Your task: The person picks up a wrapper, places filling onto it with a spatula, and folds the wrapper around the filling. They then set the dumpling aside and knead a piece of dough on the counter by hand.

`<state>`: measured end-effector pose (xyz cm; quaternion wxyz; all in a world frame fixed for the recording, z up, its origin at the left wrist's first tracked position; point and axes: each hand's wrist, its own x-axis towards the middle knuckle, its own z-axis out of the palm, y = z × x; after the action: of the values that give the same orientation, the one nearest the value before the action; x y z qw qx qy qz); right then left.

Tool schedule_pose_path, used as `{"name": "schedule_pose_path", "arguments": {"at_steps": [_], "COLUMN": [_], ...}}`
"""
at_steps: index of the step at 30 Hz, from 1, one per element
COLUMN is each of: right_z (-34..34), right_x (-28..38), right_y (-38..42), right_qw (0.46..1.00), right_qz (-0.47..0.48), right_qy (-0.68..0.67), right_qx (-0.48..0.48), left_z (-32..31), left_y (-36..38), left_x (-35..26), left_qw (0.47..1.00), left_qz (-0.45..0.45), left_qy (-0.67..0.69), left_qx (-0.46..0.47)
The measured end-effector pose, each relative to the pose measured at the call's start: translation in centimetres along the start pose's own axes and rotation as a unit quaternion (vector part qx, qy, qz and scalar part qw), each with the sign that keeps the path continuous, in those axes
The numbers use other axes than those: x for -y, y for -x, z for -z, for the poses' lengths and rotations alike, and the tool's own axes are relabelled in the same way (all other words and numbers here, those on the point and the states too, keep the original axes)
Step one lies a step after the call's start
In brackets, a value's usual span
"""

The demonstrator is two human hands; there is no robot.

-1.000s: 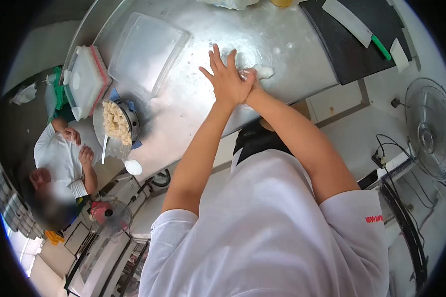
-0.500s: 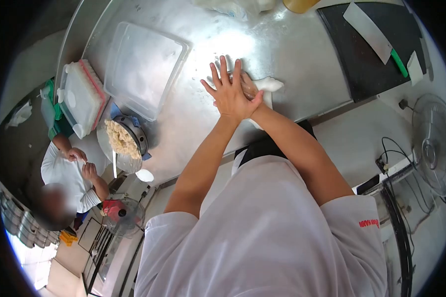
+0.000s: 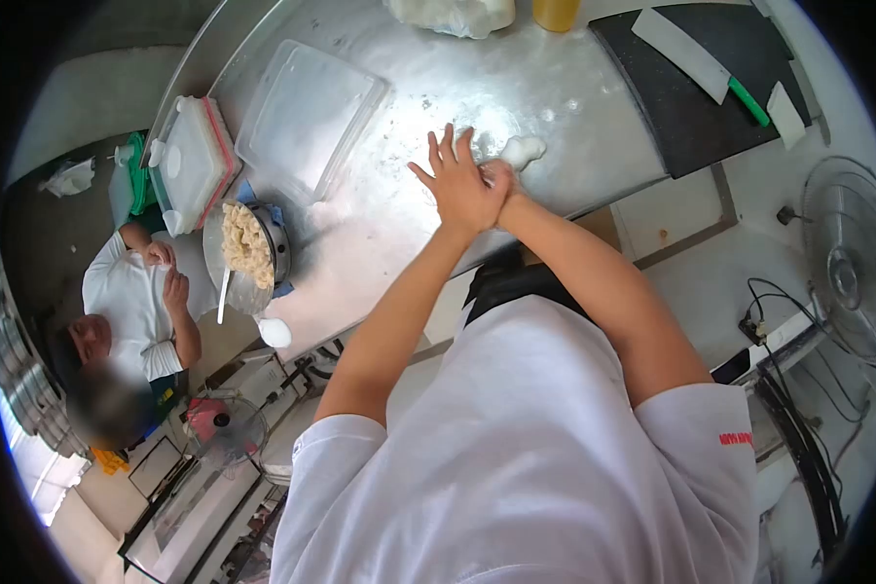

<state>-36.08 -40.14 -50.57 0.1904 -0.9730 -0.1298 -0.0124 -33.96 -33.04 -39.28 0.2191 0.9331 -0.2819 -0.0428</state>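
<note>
My left hand [image 3: 465, 195] lies over part of my right hand on the metal table, its fingers stretched out and spread. My right hand [image 3: 499, 178] is curled in, partly covered by the left palm. A smooth white lump of dough [image 3: 524, 151] sticks out from beside the right hand and touches it. How much dough lies under the hands is hidden.
On the left are a clear plastic lid [image 3: 307, 117], a lidded container [image 3: 193, 165] and a bowl of pale filling [image 3: 246, 243]. A cleaver [image 3: 686, 58] rests on a black board [image 3: 642, 97]. A wrapped white mass [image 3: 453, 15] sits at the far side. A co-worker [image 3: 131, 302] works at left.
My right hand has curled in beside the left palm; earlier it lay more flattened beneath it. The dough shows as a shorter, rounder lump. The view has shifted slightly.
</note>
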Motion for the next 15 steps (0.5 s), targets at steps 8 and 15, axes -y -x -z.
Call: {"name": "schedule_pose_path", "arguments": {"at_steps": [8, 15], "right_z": [0.7, 0.0], "right_x": [1.9, 1.0], "right_y": [0.2, -3.0], "right_qw": [0.998, 0.998], "right_qz": [-0.033, -0.013], "right_qy": [-0.031, -0.006], "right_qx": [-0.053, -0.065], "left_z": [-1.8, -1.8], "left_y": [-0.2, -3.1], "left_x": [2.1, 4.1], "left_qw": [0.995, 0.998], "left_qz": [-0.009, -0.027], "left_qy": [-0.048, -0.055], "left_qx": [0.083, 0.012]}}
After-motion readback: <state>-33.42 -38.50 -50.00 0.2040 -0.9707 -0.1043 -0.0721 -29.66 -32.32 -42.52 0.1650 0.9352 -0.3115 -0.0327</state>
